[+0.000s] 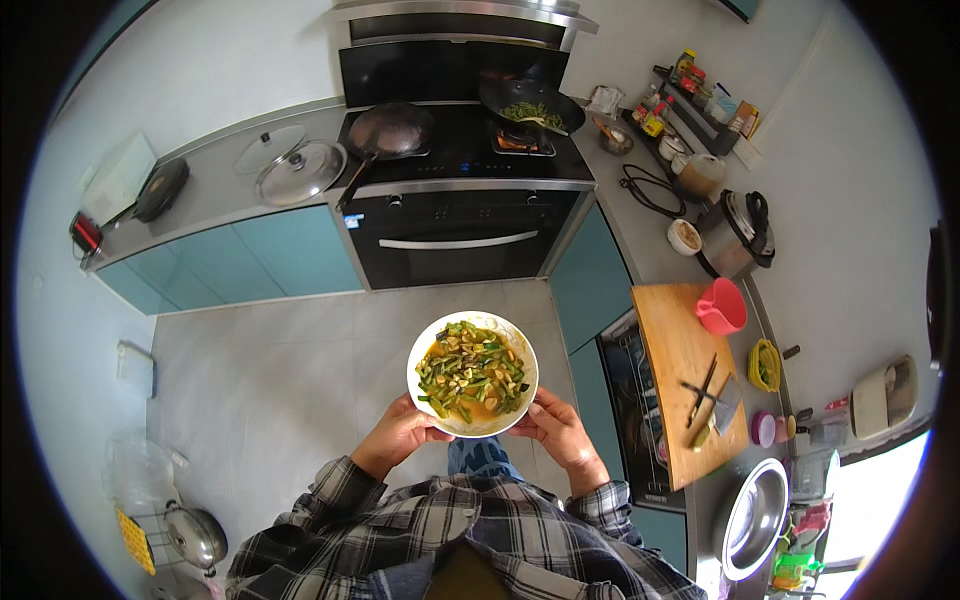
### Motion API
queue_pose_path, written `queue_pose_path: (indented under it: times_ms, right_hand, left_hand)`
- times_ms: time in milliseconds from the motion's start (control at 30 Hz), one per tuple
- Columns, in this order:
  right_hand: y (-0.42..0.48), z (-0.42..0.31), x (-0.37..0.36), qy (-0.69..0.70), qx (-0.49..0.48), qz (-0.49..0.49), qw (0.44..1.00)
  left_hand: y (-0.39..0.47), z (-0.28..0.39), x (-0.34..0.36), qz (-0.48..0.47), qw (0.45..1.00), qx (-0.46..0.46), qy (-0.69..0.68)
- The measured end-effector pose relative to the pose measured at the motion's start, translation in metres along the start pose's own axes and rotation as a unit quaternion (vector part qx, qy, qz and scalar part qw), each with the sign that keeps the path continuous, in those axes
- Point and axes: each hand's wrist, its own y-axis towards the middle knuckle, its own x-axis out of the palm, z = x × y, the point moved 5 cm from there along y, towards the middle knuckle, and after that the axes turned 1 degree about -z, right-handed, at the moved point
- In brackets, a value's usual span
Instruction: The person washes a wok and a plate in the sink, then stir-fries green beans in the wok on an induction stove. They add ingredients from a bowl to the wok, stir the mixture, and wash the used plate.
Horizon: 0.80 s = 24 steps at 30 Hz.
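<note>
A white bowl [421,361] is held out in front of my body, above the tiled floor. In it lies a cooked dish of chopped green vegetables and sliced garlic [472,367] in a yellowish-brown sauce. My left hand [401,433] grips the lower left of the rim, thumb on top. On the lower right, my right hand [559,431] holds the rim the same way. The fingers under the bowl are partly hidden. Ahead on the gas stove [465,142], a black wok [491,97] contains more green vegetables and a spatula [546,124].
An upturned wok or domed pan [390,131] covers the left burner, its handle over the stove's front edge. Pot lids [300,172] lie on the left counter. At right, a wooden cutting board [660,352] bears a cleaver [724,409], chopsticks and a pink cup [721,306]. A pressure cooker [731,236] stands behind.
</note>
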Motion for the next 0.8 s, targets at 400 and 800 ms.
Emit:
queue_pose_path:
  times_ms: [400,800]
  right_hand:
    - [0.306,-0.291,-0.103,-0.569,-0.355,0.181,0.719]
    - [0.541,-0.363,-0.21,-0.799,0.026,0.151,0.581]
  left_hand:
    - [0.179,0.162,-0.077,0.196,0.974,0.104,0.034]
    - [0.421,0.38,-0.088,0.075,0.971,0.121,0.192]
